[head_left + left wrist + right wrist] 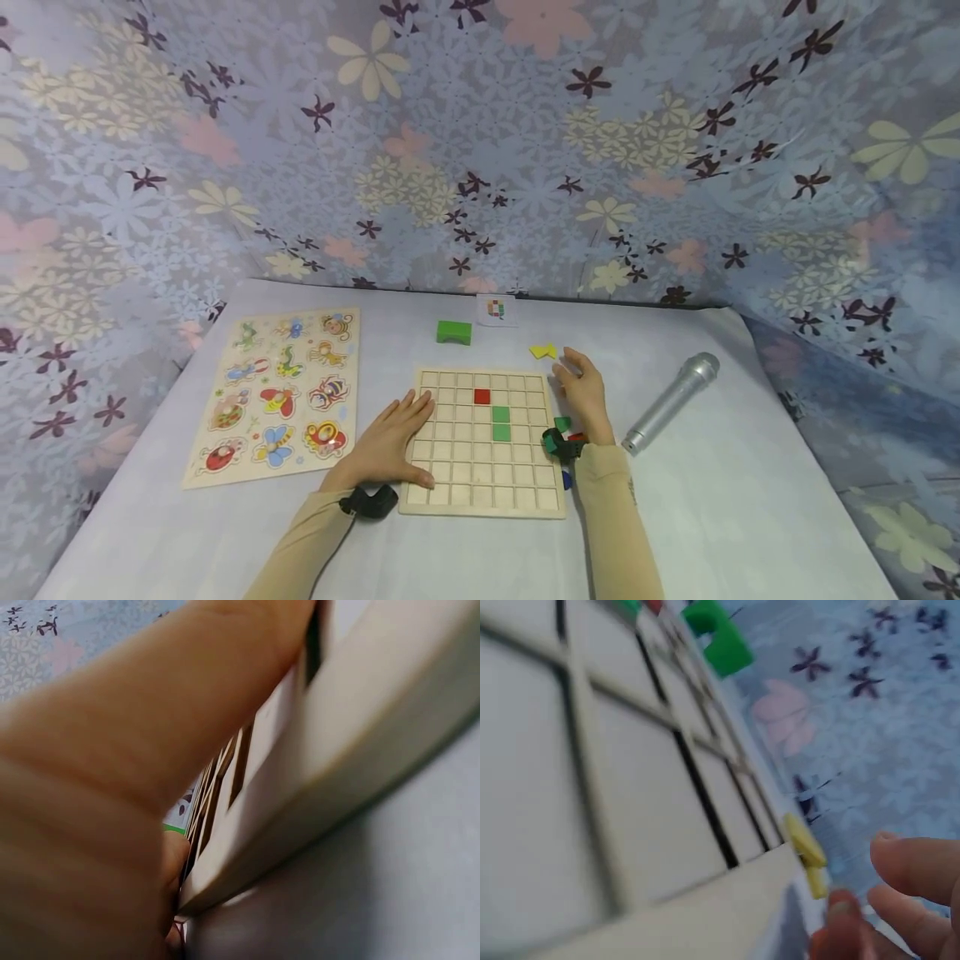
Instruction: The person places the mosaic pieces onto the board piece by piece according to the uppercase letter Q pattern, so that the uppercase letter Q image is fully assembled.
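A wooden grid board (459,477) carries one red square (482,397) and two green squares (501,423). Across its left edge my left hand (390,446) rests with fingers and thumb spread. My right hand (583,396) is beside the board's upper right corner, its fingers loosely bent and apart. Just beyond those fingertips lie yellow pieces (543,351), which also show as yellow pieces (804,847) in the right wrist view. Nothing shows between the fingers (915,862) there. In the left wrist view the forearm hides much of the board (300,787).
Near the right wrist lie a green piece (562,426), a red piece (576,437) and a blue piece (567,480). A green arch block (453,332) and a printed card (497,310) are behind the board. An insect puzzle (277,392) lies left, a silver microphone (670,403) right.
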Available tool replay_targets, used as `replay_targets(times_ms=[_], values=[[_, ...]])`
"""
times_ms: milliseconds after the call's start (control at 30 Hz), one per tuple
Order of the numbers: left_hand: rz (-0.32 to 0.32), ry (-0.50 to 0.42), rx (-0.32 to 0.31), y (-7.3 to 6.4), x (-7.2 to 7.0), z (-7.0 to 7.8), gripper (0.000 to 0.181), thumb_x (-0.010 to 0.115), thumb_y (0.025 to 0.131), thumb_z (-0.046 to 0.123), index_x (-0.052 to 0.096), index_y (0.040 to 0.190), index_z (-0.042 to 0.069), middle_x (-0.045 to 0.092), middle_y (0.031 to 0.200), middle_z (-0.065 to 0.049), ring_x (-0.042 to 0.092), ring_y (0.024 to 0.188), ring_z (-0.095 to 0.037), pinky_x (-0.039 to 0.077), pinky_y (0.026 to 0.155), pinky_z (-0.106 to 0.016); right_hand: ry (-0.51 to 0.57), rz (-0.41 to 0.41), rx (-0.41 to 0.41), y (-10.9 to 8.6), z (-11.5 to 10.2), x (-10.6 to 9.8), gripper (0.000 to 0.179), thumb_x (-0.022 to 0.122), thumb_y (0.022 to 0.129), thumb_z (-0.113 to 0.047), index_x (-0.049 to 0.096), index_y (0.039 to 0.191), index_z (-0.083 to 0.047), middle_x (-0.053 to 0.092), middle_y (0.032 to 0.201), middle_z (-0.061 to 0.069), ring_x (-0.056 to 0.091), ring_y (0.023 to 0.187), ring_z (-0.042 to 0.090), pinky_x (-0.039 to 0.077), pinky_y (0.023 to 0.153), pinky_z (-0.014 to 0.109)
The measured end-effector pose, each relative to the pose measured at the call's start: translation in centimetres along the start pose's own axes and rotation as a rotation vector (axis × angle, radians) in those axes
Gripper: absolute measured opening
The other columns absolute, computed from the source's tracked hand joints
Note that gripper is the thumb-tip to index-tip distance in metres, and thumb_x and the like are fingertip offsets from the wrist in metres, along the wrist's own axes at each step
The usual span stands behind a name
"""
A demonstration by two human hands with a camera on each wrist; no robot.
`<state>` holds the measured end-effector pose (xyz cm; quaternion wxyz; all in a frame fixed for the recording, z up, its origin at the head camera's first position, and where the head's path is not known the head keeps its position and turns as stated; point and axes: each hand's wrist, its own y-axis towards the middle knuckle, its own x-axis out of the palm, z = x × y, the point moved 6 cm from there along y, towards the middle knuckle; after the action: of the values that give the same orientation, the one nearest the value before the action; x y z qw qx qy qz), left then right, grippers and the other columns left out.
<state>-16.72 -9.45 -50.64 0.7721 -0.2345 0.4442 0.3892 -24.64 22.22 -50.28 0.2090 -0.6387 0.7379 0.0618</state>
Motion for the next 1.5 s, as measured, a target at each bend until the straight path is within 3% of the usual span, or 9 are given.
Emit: replay_targets(times_ms=[167,267,400,600,667,800,1033,1133,1500], values=[[-0.004,-0.009,-0.004,0.0,0.1,0.2,0.122,0.081,0.061,0.060,0.025,0.152,0.001,0.019,0.161,-0.015,0.010,0.150,-0.038,0.012,0.122,-0.054,-0.085,-0.006,-0.097,2.4,-1.1,0.2,0.058,0.060,0.095,-0.017,0.038,0.149,-0.011,0.051,0.144,0.018,0.051,0.053,0.007,0.042,0.051,0.017],[-0.011,-0.016,-0.006,0.0,0.1,0.4,0.122,0.081,0.061,0.059,0.025,0.152,0.001,0.018,0.161,-0.015,0.010,0.150,-0.037,0.011,0.122,-0.054,-0.134,-0.030,-0.121,3.3,-1.6,0.5,0.061,0.063,0.093,-0.014,0.038,0.149,-0.012,0.056,0.139,0.017,0.064,0.083,0.019,0.049,0.062,0.023],[-0.009,-0.016,-0.003,-0.1,0.1,0.5,0.121,0.081,0.062,0.059,0.025,0.152,0.001,0.019,0.162,-0.015,0.010,0.151,-0.037,0.012,0.122,-0.054,-0.245,-0.041,-0.138,3.7,-2.3,1.0,0.062,0.067,0.090,-0.013,0.041,0.147,-0.011,0.062,0.132,0.016,0.055,0.122,0.036,0.049,0.084,0.039],[-0.001,-0.014,-0.002,0.0,0.0,0.5,0.121,0.082,0.061,0.058,0.026,0.152,0.001,0.019,0.161,-0.014,0.011,0.150,-0.037,0.012,0.122,-0.053,-0.414,-0.030,-0.161,3.7,-3.5,1.8,0.049,0.070,0.088,-0.013,0.057,0.135,-0.013,0.068,0.119,0.014,0.065,0.091,0.034,0.049,0.060,0.034],[-0.003,-0.016,-0.003,0.0,0.0,0.5,0.121,0.082,0.061,0.058,0.025,0.152,0.001,0.019,0.162,-0.014,0.010,0.151,-0.036,0.011,0.122,-0.052,-0.452,-0.032,-0.162,3.5,-3.6,2.0,0.039,0.070,0.087,-0.014,0.063,0.126,-0.012,0.070,0.114,0.015,0.067,0.093,0.030,0.053,0.065,0.034],[-0.009,-0.019,-0.010,0.0,0.0,0.4,0.122,0.082,0.060,0.058,0.025,0.152,0.002,0.019,0.162,-0.014,0.009,0.151,-0.036,0.010,0.122,-0.051,-0.392,-0.058,-0.156,2.9,-3.2,2.3,0.025,0.069,0.089,-0.016,0.070,0.113,-0.009,0.071,0.107,0.017,0.067,0.094,0.032,0.056,0.078,0.043],[-0.012,-0.017,-0.019,0.0,0.1,0.0,0.122,0.082,0.061,0.057,0.025,0.152,0.002,0.018,0.162,-0.014,0.009,0.151,-0.036,0.009,0.123,-0.051,-0.125,-0.161,-0.101,1.0,-2.8,3.5,0.020,0.064,0.093,-0.014,0.069,0.107,-0.001,0.071,0.094,0.017,0.062,0.060,0.010,0.054,0.058,0.023],[-0.007,-0.015,-0.017,0.0,0.0,0.0,0.122,0.082,0.061,0.058,0.025,0.153,0.002,0.018,0.162,-0.014,0.009,0.151,-0.036,0.009,0.122,-0.052,-0.066,-0.216,-0.088,0.0,-3.1,4.4,0.019,0.065,0.092,-0.011,0.067,0.106,0.002,0.070,0.090,0.017,0.063,0.058,0.010,0.057,0.058,0.025],[-0.003,-0.003,0.004,-0.1,0.0,0.3,0.121,0.082,0.061,0.058,0.026,0.152,0.001,0.020,0.161,-0.015,0.011,0.150,-0.038,0.012,0.122,-0.053,-0.310,-0.266,-0.208,-2.1,-3.8,6.9,0.008,0.073,0.086,-0.016,0.071,0.086,-0.008,0.069,0.078,0.005,0.059,0.066,0.012,0.048,0.062,0.025]])
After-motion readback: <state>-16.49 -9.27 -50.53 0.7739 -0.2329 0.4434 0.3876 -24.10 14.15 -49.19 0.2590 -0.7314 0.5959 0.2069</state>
